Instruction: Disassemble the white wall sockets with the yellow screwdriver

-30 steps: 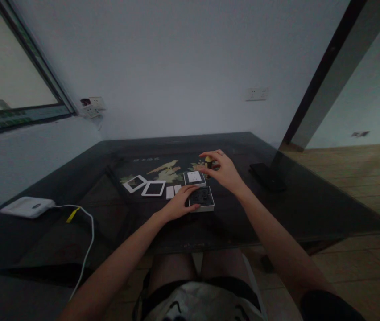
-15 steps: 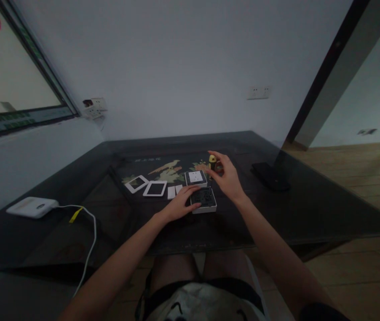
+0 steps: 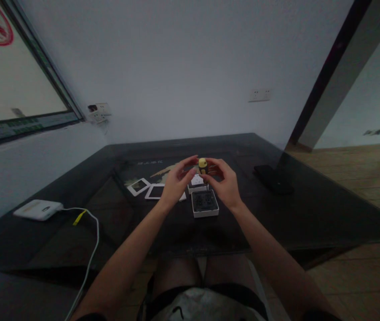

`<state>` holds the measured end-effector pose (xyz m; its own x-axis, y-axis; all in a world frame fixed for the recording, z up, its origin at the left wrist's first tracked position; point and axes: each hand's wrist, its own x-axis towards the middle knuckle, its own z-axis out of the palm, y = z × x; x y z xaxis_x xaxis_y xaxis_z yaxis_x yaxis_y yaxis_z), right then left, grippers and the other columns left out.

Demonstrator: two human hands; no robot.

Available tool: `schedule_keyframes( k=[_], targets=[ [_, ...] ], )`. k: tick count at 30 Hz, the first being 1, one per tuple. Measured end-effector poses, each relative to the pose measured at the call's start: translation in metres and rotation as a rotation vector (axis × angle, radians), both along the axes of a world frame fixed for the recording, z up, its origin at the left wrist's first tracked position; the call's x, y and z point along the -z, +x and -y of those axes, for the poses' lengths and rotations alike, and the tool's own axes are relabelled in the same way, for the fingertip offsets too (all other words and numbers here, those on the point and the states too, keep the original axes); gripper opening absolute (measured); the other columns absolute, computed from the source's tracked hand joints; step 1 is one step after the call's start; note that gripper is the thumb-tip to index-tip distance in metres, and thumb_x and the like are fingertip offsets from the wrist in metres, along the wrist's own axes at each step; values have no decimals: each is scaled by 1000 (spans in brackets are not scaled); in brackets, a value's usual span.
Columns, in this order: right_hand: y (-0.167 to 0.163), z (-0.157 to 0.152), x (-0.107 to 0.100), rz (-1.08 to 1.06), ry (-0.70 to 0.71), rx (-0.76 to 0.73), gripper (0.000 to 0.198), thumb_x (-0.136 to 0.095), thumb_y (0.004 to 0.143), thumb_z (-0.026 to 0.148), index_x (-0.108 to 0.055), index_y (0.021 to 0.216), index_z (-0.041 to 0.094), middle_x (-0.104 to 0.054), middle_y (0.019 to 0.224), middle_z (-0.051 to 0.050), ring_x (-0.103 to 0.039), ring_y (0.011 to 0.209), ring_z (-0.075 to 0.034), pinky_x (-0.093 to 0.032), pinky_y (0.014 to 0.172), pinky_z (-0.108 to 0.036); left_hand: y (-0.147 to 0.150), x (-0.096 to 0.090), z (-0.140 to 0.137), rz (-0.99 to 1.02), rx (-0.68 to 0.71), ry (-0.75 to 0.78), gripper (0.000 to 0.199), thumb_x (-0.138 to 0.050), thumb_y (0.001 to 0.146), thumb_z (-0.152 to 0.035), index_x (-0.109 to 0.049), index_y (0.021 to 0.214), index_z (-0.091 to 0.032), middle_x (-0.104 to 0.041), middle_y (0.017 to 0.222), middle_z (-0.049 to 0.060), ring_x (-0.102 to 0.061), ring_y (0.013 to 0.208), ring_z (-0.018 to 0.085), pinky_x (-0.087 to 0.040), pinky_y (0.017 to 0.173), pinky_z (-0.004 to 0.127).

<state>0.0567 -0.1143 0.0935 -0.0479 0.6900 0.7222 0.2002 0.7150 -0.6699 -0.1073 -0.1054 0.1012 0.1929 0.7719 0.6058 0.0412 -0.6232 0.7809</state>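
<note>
Both hands are up over the middle of the table, and here's the tool: a stubby screwdriver with a rounded yellow-and-black handle (image 3: 202,166), upright above the two square units. The right hand (image 3: 225,183) has it, thumb and fingertips nearly closed around the handle from the right. The left hand (image 3: 176,178) comes in from the left, fingers curved and partly spread at the handle; whether they press on it, I can't tell.

Just below and nearer, a white-sided square unit with a black inner face (image 3: 205,201) lies face up on the dark glossy table (image 3: 250,223), no hand on it. Right behind, partly covered by the fingers, sits a second unit with a white socket face (image 3: 197,180).

So, the score: this looks like work partway through. Two thin white square frames, one farther left (image 3: 131,190) and one nearer the left hand (image 3: 153,198), lie apart from both units, so that separation is done. The near unit's black face is exposed, with no frame over it. Left open: its fastenings. Screws are too small to make out, so whether any is loose or tight, I can't call.
</note>
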Motion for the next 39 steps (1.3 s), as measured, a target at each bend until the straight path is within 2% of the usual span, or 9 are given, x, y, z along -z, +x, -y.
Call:
schedule_keyframes(
  k=[3, 8, 11, 15, 18, 21, 26, 30, 39],
  targets=[
    [-14, 6, -1, 12, 48, -52, 30, -66, 82, 31, -59, 112, 30, -60, 99, -2, -63, 85, -17, -56, 77, -33, 14, -18, 12, 69, 0, -25, 33, -61, 86, -39, -64, 113, -20, -65, 120, 9, -62, 109, 22, -53, 90, 34],
    [-21, 5, -3, 14, 69, -122, 41, -67, 81, 34, -54, 120, 31, -60, 112, -4, -63, 96, -19, -55, 85, -36, 19, -24, 21, 130, -115, 32, 27, -58, 88, -40, -68, 101, -19, -70, 109, 8, -66, 100, 19, -55, 85, 32],
    [-6, -3, 6, -14, -7, -144, 52, -68, 80, 36, -49, 127, 31, -61, 116, -5, -63, 99, -19, -54, 88, -37, 13, -19, 9, 254, -128, 28, 28, -52, 91, -43, -64, 97, -19, -71, 96, 6, -69, 88, 16, -57, 80, 31],
    [33, -18, 37, 92, -209, -116, 26, -60, 85, 35, -63, 106, 22, -66, 105, -7, -64, 95, -19, -54, 81, -36, 4, 1, -15, 403, -114, -47, 29, -49, 91, -46, -58, 97, -20, -67, 82, 2, -68, 68, 12, -58, 64, 26],
    [56, -24, 60, 216, -328, -155, 24, -64, 81, 34, -67, 100, 20, -66, 100, -7, -63, 95, -20, -54, 78, -35, 1, 19, -27, 426, -152, -77, 30, -51, 90, -47, -56, 100, -19, -65, 80, 1, -67, 63, 10, -57, 59, 23],
    [63, -25, 70, 273, -330, -140, 20, -67, 77, 33, -69, 91, 19, -64, 96, -6, -62, 92, -19, -53, 73, -33, 0, 29, -29, 424, -189, -45, 31, -53, 88, -48, -54, 102, -20, -64, 79, 0, -64, 59, 9, -54, 53, 19],
    [61, -28, 71, 432, -289, -94, 9, -70, 74, 27, -70, 76, 18, -61, 87, -4, -60, 80, -16, -50, 68, -30, -2, 29, -26, 399, -189, 14, 29, -55, 88, -46, -55, 98, -19, -64, 76, 0, -62, 55, 8, -52, 50, 18],
    [58, -30, 72, 521, -284, -80, 5, -71, 73, 22, -71, 77, 19, -60, 84, -3, -59, 75, -15, -48, 67, -30, -3, 29, -26, 372, -198, 40, 29, -54, 88, -47, -55, 97, -19, -64, 76, 0, -63, 56, 8, -53, 51, 19],
    [53, -28, 75, 521, -284, -83, 7, -69, 75, 22, -71, 81, 20, -59, 91, -4, -59, 81, -16, -49, 64, -28, 3, 29, -22, 367, -200, 74, 28, -54, 89, -47, -55, 97, -20, -66, 77, 0, -64, 58, 9, -52, 52, 20]
  ],
)
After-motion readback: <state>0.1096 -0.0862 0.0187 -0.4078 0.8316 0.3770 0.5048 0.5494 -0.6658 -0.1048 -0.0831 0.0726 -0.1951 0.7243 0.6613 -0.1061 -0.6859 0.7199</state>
